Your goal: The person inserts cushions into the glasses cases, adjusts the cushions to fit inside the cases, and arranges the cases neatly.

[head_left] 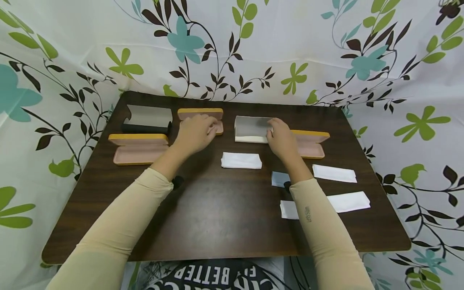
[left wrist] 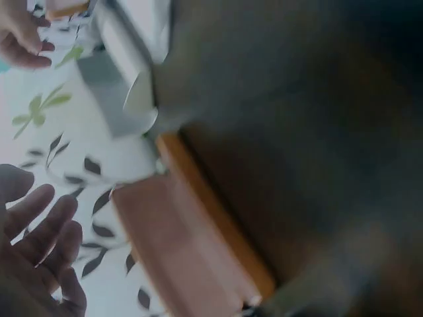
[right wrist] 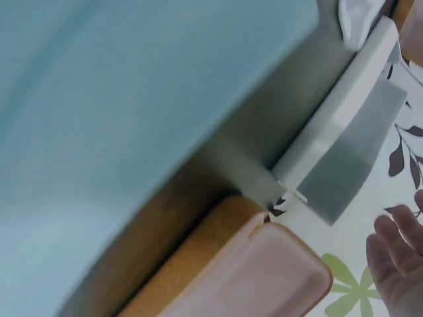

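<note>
My left hand (head_left: 197, 131) is over an orange-edged eyeglass case (head_left: 200, 112) with a pink lining, which lies open at the back middle. In the left wrist view its fingers (left wrist: 56, 231) are loosely bent, with nothing visible between them, and appear apart from the pink-lined case (left wrist: 178, 244). At the right end of a white case (head_left: 252, 127) with a grey inside is my right hand (head_left: 282, 139). Its fingers (right wrist: 396, 241) look relaxed and hold nothing in the right wrist view. Whether the right fingertips touch the white case, I cannot tell.
More pink-lined cases lie open at left (head_left: 139, 155) and right, behind the right hand. A dark case (head_left: 150, 117) with a grey inside stands back left. Folded white cloths (head_left: 241, 160) and a small blue-grey cloth (head_left: 280, 179) lie on the brown table (head_left: 224, 225).
</note>
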Demonstrator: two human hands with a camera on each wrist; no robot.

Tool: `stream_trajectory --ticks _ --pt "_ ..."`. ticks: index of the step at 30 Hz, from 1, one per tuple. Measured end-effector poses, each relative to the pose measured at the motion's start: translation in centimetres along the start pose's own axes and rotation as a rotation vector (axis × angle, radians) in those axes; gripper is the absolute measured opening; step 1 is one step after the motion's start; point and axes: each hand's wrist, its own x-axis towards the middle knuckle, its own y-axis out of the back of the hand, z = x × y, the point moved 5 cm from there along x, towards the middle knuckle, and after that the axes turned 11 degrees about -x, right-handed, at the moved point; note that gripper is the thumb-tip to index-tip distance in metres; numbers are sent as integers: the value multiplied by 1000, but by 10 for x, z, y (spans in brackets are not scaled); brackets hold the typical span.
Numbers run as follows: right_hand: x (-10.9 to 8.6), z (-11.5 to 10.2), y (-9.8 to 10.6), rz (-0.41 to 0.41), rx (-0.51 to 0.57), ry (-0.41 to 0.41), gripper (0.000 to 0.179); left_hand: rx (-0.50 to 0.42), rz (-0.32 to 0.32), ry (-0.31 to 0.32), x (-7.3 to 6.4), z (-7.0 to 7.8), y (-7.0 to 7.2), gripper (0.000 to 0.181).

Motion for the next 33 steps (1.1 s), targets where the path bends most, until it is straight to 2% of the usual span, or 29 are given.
stream_trajectory --ticks 3,5,11,15,22,27,33 --pt "-6 -5 -8 -50 -11 -2 34 -20 -73 33 -3 -1 -22 20" --pt "-9 -7 -16 -113 -21 0 34 -40 -123 47 -4 -1 -35 22" --pt "-18 -9 -43 -389 -21 16 39 -45 -299 140 -9 -1 -69 47" --pt "-22 -8 -51 -468 -10 25 42 -7 -368 153 -9 2 -85 54" --pt "-25 -12 -55 -542 -5 60 34 10 -435 148 -7 7 -97 53" --pt "-24 -14 -58 -581 -7 77 27 -2 -478 173 -5 4 -101 46" --pt "-23 -15 -59 -608 22 112 19 -105 -557 179 -3 -2 -105 33"
